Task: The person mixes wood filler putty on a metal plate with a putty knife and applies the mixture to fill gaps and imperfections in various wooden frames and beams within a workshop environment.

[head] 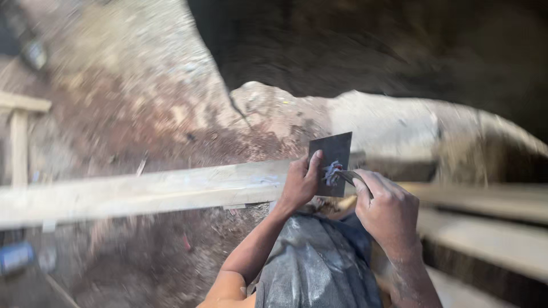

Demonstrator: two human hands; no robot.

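One dark square plate, one long wooden plank, two hands. Plate upright above the plank's top edge, pinched at its left side by left hand, thumb pressed flat on its face. Right hand curled tight around a thin tool, tip touching the plate's centre.
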